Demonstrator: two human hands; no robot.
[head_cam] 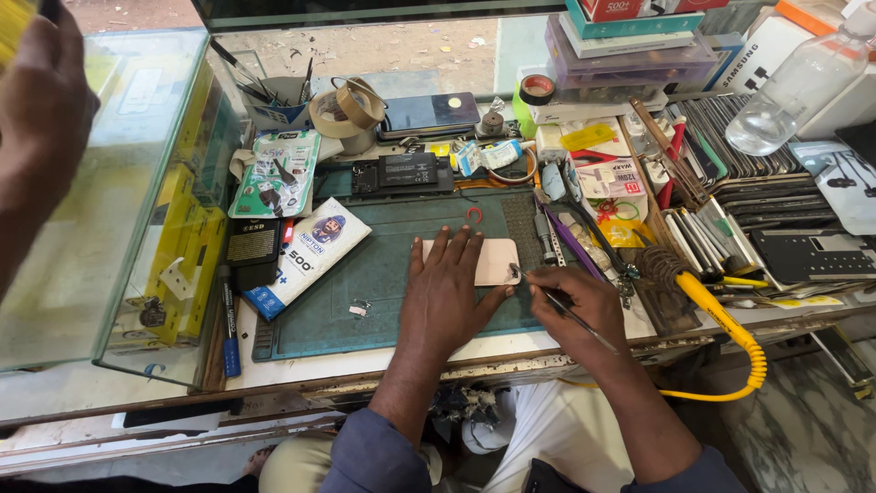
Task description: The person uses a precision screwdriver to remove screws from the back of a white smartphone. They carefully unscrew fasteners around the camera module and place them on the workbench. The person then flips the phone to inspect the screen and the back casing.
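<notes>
On pink phone (491, 260): flat, spread left-hand fingers (452, 251)

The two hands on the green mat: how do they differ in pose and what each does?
The left hand lies flat, fingers spread, pressing the pale phone; the right hand is curled, pinching a thin tool whose tip meets the phone's edge. Both rest on the green mat.

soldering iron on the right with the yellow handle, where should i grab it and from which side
Grip the soldering iron by its yellow handle, coming from above on the near right. The handle is long, bare and lies flat, while its tip end points up-left into a wire coil holder, and the curly cord leaves the rear end.
</notes>
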